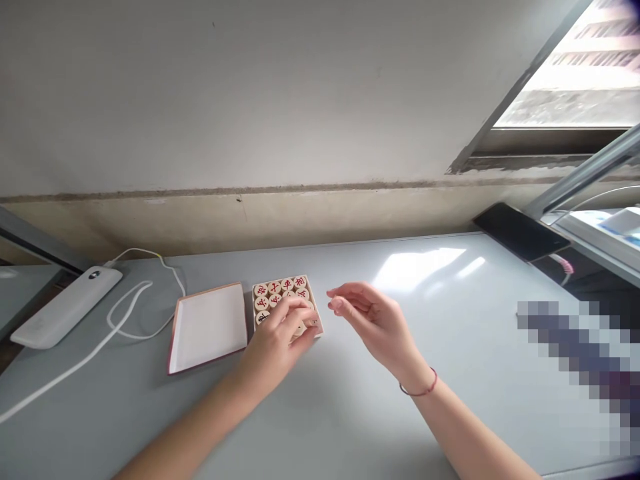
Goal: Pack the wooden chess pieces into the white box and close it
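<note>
A square box [321, 327] of round wooden Chinese chess pieces [275, 287] sits on the desk, with red characters in the far rows and a black one at the near left. My left hand [280, 333] covers the near part of the box. Its thumb and index finger close around a chess piece at the near right corner, mostly hidden by the fingers. Just right of the box, my right hand [373, 320] hovers with curled fingers, thumb tip close to the index tip but apart; nothing shows between them. A red cord bracelet [420, 390] circles that wrist.
Left of the box lies a shallow lid [210, 327], white inside with a dark red edge. Farther left are a white power bank [65, 310] and a white cable [95, 357]. A black phone [520, 233] rests at the far right, near a metal frame [590, 173].
</note>
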Available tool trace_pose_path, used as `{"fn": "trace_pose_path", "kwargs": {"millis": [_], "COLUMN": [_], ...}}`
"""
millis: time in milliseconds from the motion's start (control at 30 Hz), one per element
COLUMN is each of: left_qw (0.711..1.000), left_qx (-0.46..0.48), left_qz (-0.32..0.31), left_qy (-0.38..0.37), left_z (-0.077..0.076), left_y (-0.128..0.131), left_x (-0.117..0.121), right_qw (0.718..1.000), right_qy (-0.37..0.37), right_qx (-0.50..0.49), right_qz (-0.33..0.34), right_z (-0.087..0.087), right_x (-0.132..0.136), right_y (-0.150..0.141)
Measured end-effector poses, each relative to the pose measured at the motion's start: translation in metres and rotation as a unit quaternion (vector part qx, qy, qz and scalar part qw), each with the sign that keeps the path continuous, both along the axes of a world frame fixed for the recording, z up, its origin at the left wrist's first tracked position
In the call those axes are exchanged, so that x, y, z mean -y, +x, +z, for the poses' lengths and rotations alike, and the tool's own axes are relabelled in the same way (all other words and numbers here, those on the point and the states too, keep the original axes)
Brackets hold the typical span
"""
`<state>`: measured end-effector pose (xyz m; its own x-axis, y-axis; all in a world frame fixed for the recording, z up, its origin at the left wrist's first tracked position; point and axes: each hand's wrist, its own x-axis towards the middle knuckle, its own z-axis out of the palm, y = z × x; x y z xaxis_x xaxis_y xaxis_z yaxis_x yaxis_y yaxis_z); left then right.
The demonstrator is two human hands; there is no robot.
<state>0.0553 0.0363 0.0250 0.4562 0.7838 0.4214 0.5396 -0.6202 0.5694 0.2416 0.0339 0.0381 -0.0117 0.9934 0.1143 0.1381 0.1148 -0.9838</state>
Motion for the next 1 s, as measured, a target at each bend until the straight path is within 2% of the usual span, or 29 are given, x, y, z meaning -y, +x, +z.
{"fn": "trace_pose_path", "kwargs": {"millis": [100,200,367,533,700,833,1000], "left_qw": [0.997,0.989,0.98,0.973,0.974,0.974,0.967], "left_qx": [-0.046,-0.103,-0.152,-0.178,-0.184,-0.186,-0.214], "left_qz": [-0.007,0.009,0.032,0.028,0.017,0.026,0.029], "left_qy": [0.054,0.102,0.127,0.147,0.13,0.128,0.133], "left_z": [-0.007,-0.011,-0.011,-0.015,-0.01,-0.003,-0.007], "left_y": [-0.001,0.0,0.001,0.001,-0.004,-0.018,-0.036], "left_x": [0.0,0.0,0.0,0.002,0.001,0.002,0.012], "right_qw": [1.0,1.0,0.999,0.996,0.981,0.946,0.915], "right_qy": [-0.005,-0.016,-0.02,-0.039,0.048,0.11,0.156], "right_qx": [-0.014,-0.013,0.033,0.074,0.176,0.279,0.341], "right_qz": [-0.021,-0.013,0.02,0.044,0.073,0.125,0.146], "right_z": [0.001,0.001,-0.003,-0.005,-0.007,-0.01,-0.014], "right_x": [-0.003,-0.003,-0.001,0.0,0.001,0.006,0.007], "right_y": [0.005,0.005,0.002,-0.001,-0.002,-0.007,-0.013]}}
